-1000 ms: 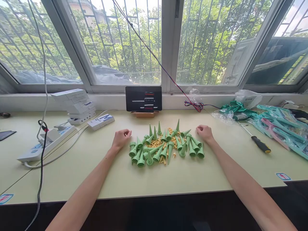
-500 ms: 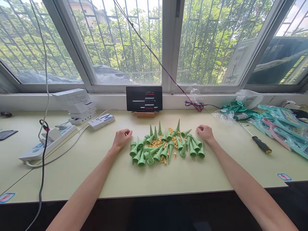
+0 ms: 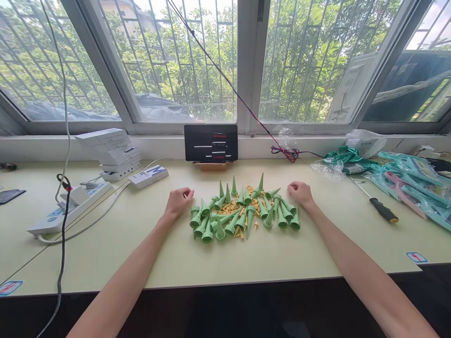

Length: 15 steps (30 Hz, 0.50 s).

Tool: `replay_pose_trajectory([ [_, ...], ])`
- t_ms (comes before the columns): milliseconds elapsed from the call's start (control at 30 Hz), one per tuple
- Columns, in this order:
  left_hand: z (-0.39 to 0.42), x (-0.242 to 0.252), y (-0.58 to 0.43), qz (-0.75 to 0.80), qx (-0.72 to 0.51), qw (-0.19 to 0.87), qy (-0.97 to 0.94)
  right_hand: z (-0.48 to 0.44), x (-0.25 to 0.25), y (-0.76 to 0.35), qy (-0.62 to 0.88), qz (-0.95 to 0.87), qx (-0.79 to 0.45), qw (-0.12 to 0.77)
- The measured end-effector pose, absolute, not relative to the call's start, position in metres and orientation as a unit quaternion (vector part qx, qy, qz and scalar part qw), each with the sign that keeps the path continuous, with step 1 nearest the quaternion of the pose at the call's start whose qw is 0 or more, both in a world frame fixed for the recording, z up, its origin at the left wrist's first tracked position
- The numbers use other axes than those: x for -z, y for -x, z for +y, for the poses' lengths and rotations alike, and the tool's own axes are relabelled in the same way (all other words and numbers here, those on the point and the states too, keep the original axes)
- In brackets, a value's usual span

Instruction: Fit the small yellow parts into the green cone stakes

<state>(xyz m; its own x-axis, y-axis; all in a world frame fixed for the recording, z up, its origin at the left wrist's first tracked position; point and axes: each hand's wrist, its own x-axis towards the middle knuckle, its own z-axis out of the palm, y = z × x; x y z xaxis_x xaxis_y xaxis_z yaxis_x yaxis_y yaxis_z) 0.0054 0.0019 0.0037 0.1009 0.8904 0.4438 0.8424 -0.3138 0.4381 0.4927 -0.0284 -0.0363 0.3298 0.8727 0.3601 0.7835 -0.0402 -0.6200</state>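
My left hand (image 3: 178, 200) rests on the table in a loose fist, just left of a pile of green plastic cone-shaped spikes (image 3: 250, 218). On the other side of the pile, my right hand (image 3: 301, 194) lies closed as well, apart from the nearest spikes. Nothing shows in either fist. Some spikes stand point up and others lie on their sides with their wide ribbed, hollow ends facing me. Among them is a heap of small orange-yellow plastic tips (image 3: 230, 208), partly hidden by the spikes. One tip (image 3: 256, 226) lies slightly apart at the front.
Behind the pile a dark-screened tablet (image 3: 199, 143) leans on a small brown stand. At left are stacked white boxes (image 3: 114, 155), a single box (image 3: 148, 178) and a power strip (image 3: 70, 209) with cables. A screwdriver (image 3: 383, 210) and bagged turquoise items (image 3: 419, 188) lie at right.
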Motion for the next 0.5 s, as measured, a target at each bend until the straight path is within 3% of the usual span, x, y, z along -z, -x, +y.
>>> replay_pose_trajectory([
  [500, -0.0017, -0.0078, -0.0088, 0.593, -0.348, 0.035, -0.726, -0.03, 0.033, -0.4896, 0.715, -0.577, -0.051, 0.391],
])
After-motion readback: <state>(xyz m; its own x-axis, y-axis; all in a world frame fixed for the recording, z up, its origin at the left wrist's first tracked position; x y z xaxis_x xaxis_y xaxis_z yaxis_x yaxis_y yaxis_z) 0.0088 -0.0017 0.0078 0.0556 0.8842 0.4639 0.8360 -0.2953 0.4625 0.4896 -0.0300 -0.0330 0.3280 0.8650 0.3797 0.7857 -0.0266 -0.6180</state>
